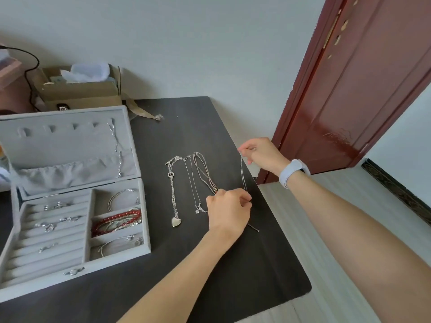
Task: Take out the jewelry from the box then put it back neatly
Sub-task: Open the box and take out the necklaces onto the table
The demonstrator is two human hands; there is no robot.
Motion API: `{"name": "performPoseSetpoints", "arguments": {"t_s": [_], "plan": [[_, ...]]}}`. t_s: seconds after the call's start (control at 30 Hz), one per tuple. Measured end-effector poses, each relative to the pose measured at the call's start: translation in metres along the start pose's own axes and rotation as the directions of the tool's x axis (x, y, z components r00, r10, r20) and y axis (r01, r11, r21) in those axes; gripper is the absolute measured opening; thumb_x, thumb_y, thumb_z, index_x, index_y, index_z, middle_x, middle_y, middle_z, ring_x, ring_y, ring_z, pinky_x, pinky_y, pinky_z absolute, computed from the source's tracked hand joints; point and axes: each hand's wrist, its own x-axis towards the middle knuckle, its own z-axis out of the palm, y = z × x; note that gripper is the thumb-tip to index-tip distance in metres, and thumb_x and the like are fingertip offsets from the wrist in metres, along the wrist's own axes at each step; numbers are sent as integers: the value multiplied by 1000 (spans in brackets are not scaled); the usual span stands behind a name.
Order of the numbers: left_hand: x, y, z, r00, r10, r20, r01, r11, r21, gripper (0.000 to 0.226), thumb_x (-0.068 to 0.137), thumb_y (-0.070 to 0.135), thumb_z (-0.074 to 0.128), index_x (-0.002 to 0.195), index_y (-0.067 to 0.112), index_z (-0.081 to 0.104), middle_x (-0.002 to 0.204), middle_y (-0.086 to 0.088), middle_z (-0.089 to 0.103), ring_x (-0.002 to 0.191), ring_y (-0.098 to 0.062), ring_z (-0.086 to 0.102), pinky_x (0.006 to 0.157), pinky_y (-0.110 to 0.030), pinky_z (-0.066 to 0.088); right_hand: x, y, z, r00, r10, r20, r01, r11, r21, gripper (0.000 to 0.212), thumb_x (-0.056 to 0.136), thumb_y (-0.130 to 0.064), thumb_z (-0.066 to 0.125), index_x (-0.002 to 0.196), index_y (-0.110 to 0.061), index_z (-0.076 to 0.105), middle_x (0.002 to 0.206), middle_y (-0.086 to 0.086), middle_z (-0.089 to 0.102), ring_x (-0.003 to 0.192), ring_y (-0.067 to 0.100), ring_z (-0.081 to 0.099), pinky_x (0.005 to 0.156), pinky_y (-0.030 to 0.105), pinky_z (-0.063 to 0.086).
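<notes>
Stretching thin silver chain, both hands pinching

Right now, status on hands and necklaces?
Both hands pinch thin chain: right hand top, left hand bottom. Three necklaces laid out. Jewelry box open. Nothing obstructing.

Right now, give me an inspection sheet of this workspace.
Surface: dark table, its right edge near the door.
Job's things: grey jewelry box open, rings and bracelets inside; heart necklace and two more chains laid out in a row; thin chain stretched between both hands.
Clutter: cardboard box behind.
Hands: left hand pinches the chain's lower end; right hand pinches the upper end.
Cables: black cable at far left.
Surroundings: red door, pale wall.
</notes>
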Motion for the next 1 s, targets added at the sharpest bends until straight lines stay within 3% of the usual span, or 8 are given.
{"name": "performPoseSetpoints", "arguments": {"t_s": [0.17,0.3,0.37,0.5,0.67,0.8,0.9,1.0], "plan": [[8,-21,2,976,219,12,-218,967,130,21,90,15,51,101,23,67,97,5,65,98,-15,49,84,-26,17,37,-6,27,967,-54,248,103,977,-186,19,89,-4,50,100,-3,66,89,6,62,60,8,51,51,4,40],[7,-44,1,938,346,-35,-327,912,248,18,80,23,54,80,26,72,78,6,59,72,-16,57,80,-29,27,61,-13,45,942,-125,311,223,927,-302,21,89,-5,50,101,-3,68,102,9,67,79,9,58,74,16,39],[6,-54,1,922,386,-36,-364,894,260,27,82,31,45,84,28,72,80,7,57,73,-16,55,81,-28,25,70,-14,53,944,-150,295,240,924,-298,22,88,-3,50,100,-3,68,106,11,68,96,19,60,80,20,39],[5,-60,-6,902,433,-7,-414,868,274,31,85,37,43,95,26,70,89,6,58,82,-16,55,86,-30,24,79,-11,61,958,-175,228,225,951,-214,25,89,-3,48,108,-4,65,112,13,66,101,22,60,88,21,39],[-1,-66,-13,876,482,-1,-448,815,368,34,86,39,43,104,23,67,109,6,63,107,-17,54,99,-44,31,50,11,49,968,-248,-30,233,942,-242,33,92,-3,39,119,-4,57,124,13,59,117,27,52,100,28,35],[-5,-73,-16,847,525,83,-507,751,424,39,90,44,38,111,24,65,120,11,62,125,-22,46,104,-54,22,14,34,53,967,-225,118,253,825,-506,42,97,-19,30,137,-9,35,146,8,37,135,23,31,111,41,23],[-9,-76,-16,838,538,97,-521,733,437,43,92,45,34,116,24,62,123,11,61,129,-23,43,103,-53,16,12,36,60,965,-72,253,209,794,-571,49,100,-32,17,146,-15,10,156,0,5,144,15,1,116,45,2],[-13,-79,-16,835,544,89,-521,728,446,43,91,46,35,117,25,62,123,12,61,128,-23,44,104,-53,16,29,27,65,957,-22,289,203,763,-614,50,100,-34,12,146,-19,3,156,-1,-3,143,14,-6,115,48,-3]]}}
